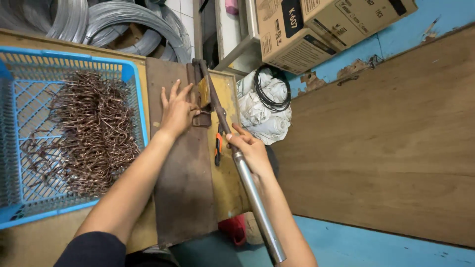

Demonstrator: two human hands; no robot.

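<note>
A long metal lever (pixel 250 185) runs from a hinged bending tool (pixel 204 94) at the top of a rusty steel plate (pixel 185 193) down toward me. My right hand (pixel 250 151) is wrapped around the lever's shaft. Fingers spread, my left hand (pixel 177 110) lies flat on the plate beside the tool's head, touching it. Whatever lies under the fingers is hidden.
A blue plastic basket (pixel 136 89) at the left holds several bent copper-coloured wire hooks (pixel 94 133). Orange-handled pliers (pixel 218 146) lie on the yellow bench (pixel 227 193). Wire coils (pixel 123 22), cardboard boxes (pixel 307 24), white sacks with black cable (pixel 264 106) and a wooden panel (pixel 386 148) surround it.
</note>
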